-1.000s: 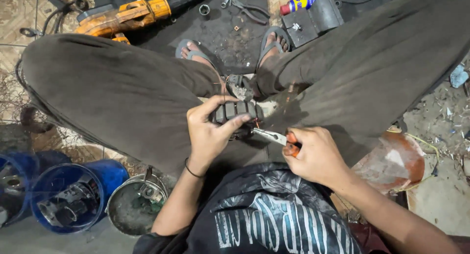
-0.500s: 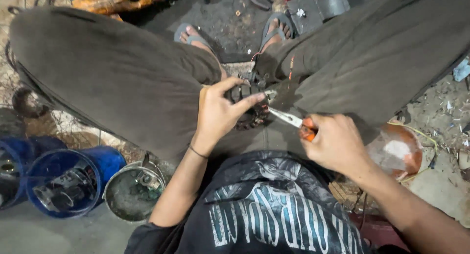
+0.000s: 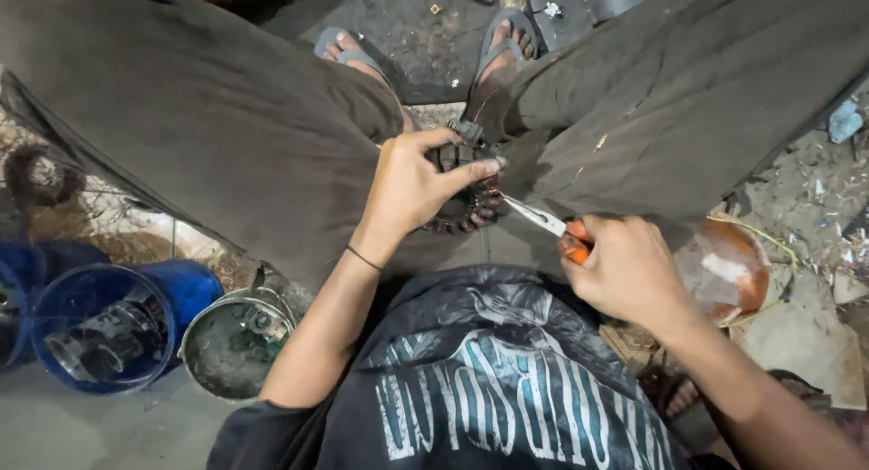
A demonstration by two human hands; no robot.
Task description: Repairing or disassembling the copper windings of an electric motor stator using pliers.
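Note:
I sit with my knees spread, and between them my left hand [image 3: 412, 185] grips a dark round metal part with copper windings [image 3: 466, 207]. My right hand [image 3: 625, 271] holds orange-handled pliers [image 3: 548, 224]. Their metal jaws point up-left and touch the right side of the wound part. A thin black band is on my left wrist. My two feet in grey sandals [image 3: 507, 35] rest on the dark floor beyond the part.
At the lower left stand a blue bucket [image 3: 100, 330] with metal pieces and a grey metal bowl [image 3: 237, 343] with small parts. A brown round plastic-covered thing [image 3: 729, 271] lies at the right on rubble. Tools lie at the top edge.
The view has shifted down and closer. My left hand has turned the wound part a little; the pliers stay against its right side.

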